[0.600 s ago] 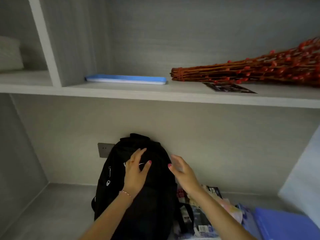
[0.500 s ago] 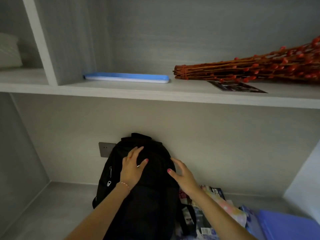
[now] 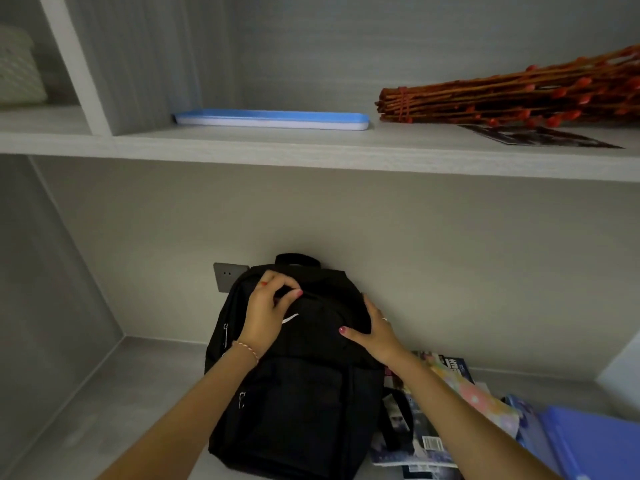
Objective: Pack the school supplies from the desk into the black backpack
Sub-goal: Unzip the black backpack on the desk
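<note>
Hands [image 3: 268, 315] grip upright black backpack's [image 3: 304, 403] top.

My right arm hides part of the magazines [image 3: 415, 441]; the blue folder [image 3: 595, 445] runs off the edge; I can't read the covers.

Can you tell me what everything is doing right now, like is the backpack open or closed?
black backpack: upright against the wall, looks closed
left hand: pinching something at the backpack's top
right hand: flat on the backpack's side
magazines: lying on the desk, unpacked
blue folder: lying flat, closed
</note>
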